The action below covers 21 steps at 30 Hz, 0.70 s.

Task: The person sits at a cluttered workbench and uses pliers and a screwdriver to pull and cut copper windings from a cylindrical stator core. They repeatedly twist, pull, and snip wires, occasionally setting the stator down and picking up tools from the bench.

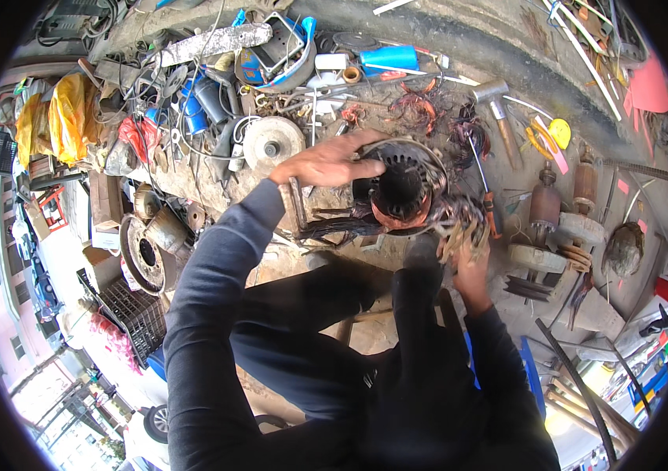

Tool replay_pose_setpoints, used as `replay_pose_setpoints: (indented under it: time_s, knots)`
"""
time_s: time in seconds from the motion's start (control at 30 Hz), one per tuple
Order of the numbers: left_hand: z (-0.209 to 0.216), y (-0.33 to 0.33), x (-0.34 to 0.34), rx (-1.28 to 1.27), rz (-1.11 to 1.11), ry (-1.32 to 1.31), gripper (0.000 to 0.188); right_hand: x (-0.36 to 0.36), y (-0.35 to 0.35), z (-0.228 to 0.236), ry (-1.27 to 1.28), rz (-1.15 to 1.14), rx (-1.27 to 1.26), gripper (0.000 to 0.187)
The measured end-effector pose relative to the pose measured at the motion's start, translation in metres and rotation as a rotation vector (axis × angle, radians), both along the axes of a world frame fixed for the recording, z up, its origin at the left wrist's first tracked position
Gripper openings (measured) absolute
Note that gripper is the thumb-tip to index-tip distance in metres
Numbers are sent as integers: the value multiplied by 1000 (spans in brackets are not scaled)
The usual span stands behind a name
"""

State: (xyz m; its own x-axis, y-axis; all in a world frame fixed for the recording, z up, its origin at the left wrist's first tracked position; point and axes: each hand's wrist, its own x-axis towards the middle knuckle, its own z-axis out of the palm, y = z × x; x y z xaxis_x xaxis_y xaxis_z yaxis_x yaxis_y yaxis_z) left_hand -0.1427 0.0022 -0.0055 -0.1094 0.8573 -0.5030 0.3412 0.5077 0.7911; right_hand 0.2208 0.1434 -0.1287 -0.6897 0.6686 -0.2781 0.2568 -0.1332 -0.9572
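A motor stator with a dark slotted bore and reddish-brown windings sits before me, its opening facing up. My left hand grips its upper left rim, thumb lying over the edge. At its lower right, my right hand is closed around a bunch of tan strips, slightly blurred. A tangle of wire lies against the stator just above that hand. A screwdriver with an orange-and-black handle is close by on the right. Dark metal bars extend leftward beneath the stator.
A hammer and yellow-handled pliers lie at the far right. Motor rotors stand nearer right. A round metal disc is beyond my left arm, with cluttered parts and a black crate at left.
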Motion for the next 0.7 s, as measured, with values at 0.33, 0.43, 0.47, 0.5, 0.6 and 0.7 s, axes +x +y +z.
replay_pose_setpoints:
  time_s: [0.33,0.43,0.47,0.5,0.6,0.7]
  knots:
    - [-27,-69,75,164,656,-240,48,-106,82,25,-10,13,-311,55]
    - [-37,-65,91,224,682,-27,47,-115,95,39,-68,131,-361,62]
    - [-38,-65,94,226,726,-83,47,-117,96,44,-45,131,-315,61]
    - [-39,-64,97,224,750,-97,47,-119,96,47,-43,119,-284,61]
    - [-36,-62,100,250,759,-83,46,-132,94,52,-80,76,-238,62]
    - [-31,-61,114,281,789,-95,48,-152,96,48,-47,59,-168,67]
